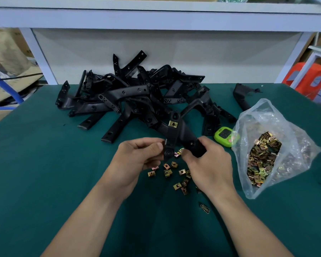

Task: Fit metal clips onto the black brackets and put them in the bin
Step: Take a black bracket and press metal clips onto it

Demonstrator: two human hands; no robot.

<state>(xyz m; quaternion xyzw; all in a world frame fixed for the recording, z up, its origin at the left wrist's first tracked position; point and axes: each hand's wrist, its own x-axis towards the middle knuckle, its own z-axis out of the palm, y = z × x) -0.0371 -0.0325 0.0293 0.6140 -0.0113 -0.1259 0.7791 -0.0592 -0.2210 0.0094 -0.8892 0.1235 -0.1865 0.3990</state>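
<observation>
Hands point(208, 164) on bracket point(174, 130), pinching clip point(163, 143) (gold-toned)

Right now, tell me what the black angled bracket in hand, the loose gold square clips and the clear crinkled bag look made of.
Black angled bracket: probably moulded plastic, matt with a dull sheen. Loose gold square clips: metal, with glinting yellowish plating. Clear crinkled bag: thin plastic film, see-through and creased.
</observation>
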